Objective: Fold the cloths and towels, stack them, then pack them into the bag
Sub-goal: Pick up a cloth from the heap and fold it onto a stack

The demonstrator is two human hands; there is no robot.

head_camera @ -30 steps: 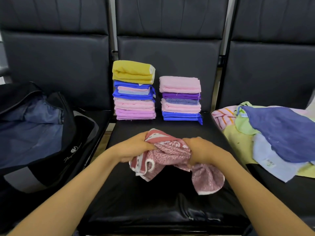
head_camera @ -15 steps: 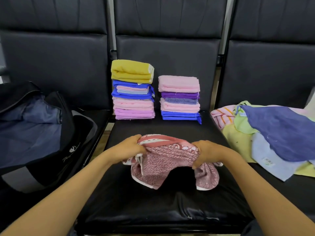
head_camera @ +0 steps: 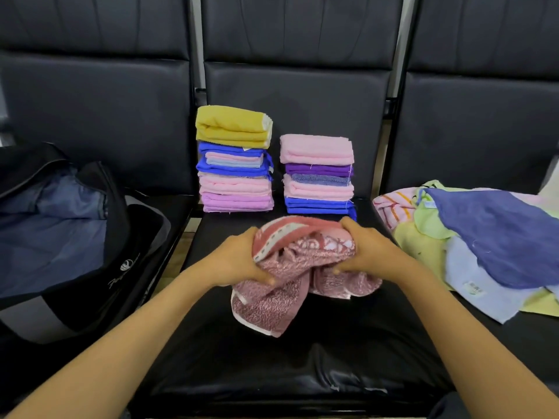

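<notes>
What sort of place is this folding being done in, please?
Likely a public waiting area: a row of black padded leatherette seats with grey metal posts between the backs, and an open black travel bag on the left seat.

Bag (head_camera: 90, 267) left, stacks (head_camera: 236, 176) behind, cloths (head_camera: 499, 237) right

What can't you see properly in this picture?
Head view:
Bag: cut off by the left edge; its logo is too blurred to read.
Pink towel: bunched, partly covered by the left hand and right hand.
Unfolded pile: the dark blue cloth covers much of it.
Light blue cloth: its label is too small to read.
</notes>
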